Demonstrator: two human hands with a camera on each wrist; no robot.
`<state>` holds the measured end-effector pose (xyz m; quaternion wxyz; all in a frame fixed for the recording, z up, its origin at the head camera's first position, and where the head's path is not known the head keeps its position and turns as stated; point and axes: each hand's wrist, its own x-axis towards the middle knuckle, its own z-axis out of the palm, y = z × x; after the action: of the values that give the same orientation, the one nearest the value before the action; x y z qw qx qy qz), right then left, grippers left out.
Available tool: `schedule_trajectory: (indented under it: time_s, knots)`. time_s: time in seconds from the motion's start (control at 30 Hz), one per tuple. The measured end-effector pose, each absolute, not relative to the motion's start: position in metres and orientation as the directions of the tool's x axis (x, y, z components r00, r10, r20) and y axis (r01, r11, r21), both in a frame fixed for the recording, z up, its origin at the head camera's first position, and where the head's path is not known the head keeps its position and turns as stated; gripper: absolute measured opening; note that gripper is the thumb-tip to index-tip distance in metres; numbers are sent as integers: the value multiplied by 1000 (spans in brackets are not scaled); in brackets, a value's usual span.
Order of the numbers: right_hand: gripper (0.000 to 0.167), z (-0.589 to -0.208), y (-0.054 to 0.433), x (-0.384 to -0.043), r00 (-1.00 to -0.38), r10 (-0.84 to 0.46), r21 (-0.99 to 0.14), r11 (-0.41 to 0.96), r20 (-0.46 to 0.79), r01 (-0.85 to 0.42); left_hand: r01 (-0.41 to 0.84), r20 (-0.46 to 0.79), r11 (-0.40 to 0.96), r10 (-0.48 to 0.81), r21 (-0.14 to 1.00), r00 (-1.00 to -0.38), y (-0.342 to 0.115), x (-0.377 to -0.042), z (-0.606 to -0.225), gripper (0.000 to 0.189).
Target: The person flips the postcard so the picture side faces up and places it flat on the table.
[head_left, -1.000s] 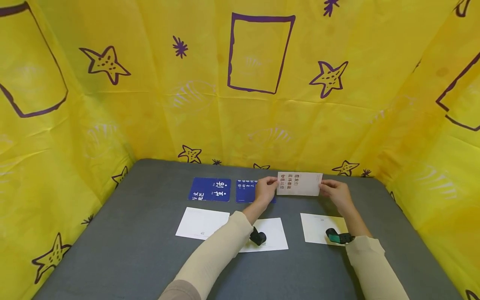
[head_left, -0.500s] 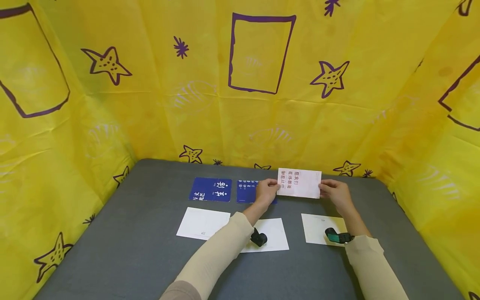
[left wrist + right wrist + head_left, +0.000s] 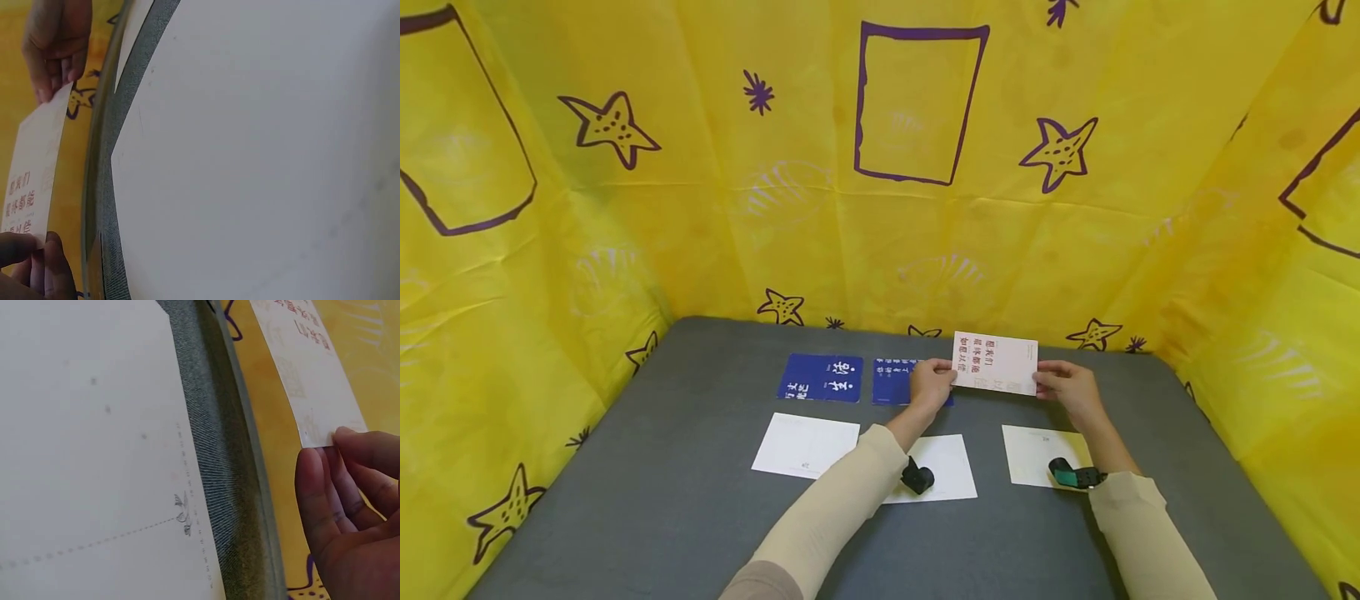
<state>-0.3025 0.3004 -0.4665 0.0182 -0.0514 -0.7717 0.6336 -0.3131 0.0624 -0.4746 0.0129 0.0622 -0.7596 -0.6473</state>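
Observation:
A pale pink card [image 3: 995, 363] printed with reddish characters is held up over the far part of the table, tilted toward the camera. My left hand [image 3: 931, 385] pinches its left edge, thumb on the printed face in the left wrist view. At the opposite edge, my right hand [image 3: 1070, 388] pinches a corner between thumb and fingers, as the right wrist view shows. Behind the left hand lies a blue card [image 3: 891, 383] with white characters, partly covered by that hand. Another blue card [image 3: 822, 378] lies further left.
Nearer the front lie three white cards: a left one [image 3: 805, 446], a middle one [image 3: 951, 467] partly under the left forearm, and a right one [image 3: 1030, 454] below the right wrist. The grey table [image 3: 647, 483] meets a yellow patterned curtain [image 3: 737, 225] at the back and sides.
The pink card has tipped so that its printed face turns more toward the camera and its upper edge sits higher. Both hands keep their grip and have barely moved.

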Motion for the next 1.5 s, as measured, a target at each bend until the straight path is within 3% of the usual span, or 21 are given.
schedule_trajectory:
  time_s: [0.47, 0.7, 1.17, 1.5]
  knots:
    - [42, -468, 297, -307, -988, 137, -970, 225, -65, 95, 17, 96, 443, -156, 897, -983, 61, -314, -469, 14]
    - [39, -467, 297, -312, -984, 169, -924, 366, -51, 111, 60, 153, 547, -126, 835, -980, 64, -314, -471, 26]
    - [36, -469, 299, -314, -978, 194, -891, 425, -81, 159, 68, 108, 597, -32, 799, -994, 66, -312, -476, 31]
    - [34, -473, 305, -312, -971, 203, -847, 486, -129, 214, -2, -27, 664, 28, 748, -999, 68, -312, -474, 30]
